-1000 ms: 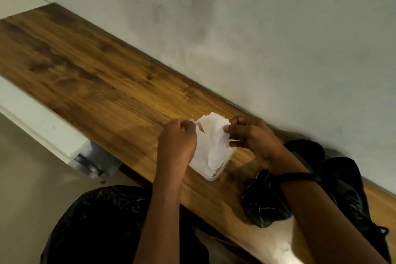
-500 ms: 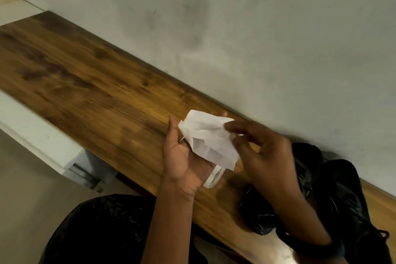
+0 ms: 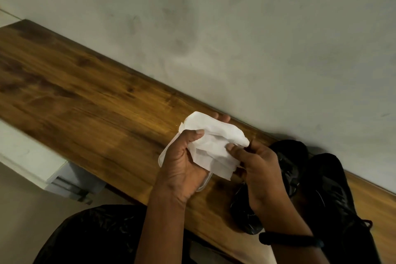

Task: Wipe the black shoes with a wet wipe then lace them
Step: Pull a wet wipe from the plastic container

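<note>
- The wet wipe (image 3: 214, 141) is hanging above the wooden shelf (image 3: 85, 103), at about 5 o'clock from the middle of the view, and is lying across the left hand (image 3: 182, 163).
- The left hand is cupping it from below. Its fingers are reaching out under the sheet and its thumb is bending over the 9 o'clock side, so the hand is half closed round the wipe.
- The right hand (image 3: 257, 169) is pinching the wipe's 3 o'clock edge between thumb and fingertips, and is gripping nothing else.
- The wipe is showing as thin, white and limp, creased into loose layers. It is probably weighing almost nothing and clinging to itself, so I would be taking it by an edge to open it, then bunching it into a pad.
- The black shoes (image 3: 334, 195) are lying side by side at 4 o'clock of the wipe, close to the wall (image 3: 235, 38). They are looking matte and soft-topped, and the right forearm is hiding part of the nearer one.
- A shoe is likely needing a steadying grip at the heel or collar while being rubbed.
- A clear plastic pack (image 3: 205, 184) with rounded corners is peeking out at 7 o'clock of the wipe. I cannot tell whether the left hand is touching it.
- The shelf is gleaming with glossy brown grain.
</note>
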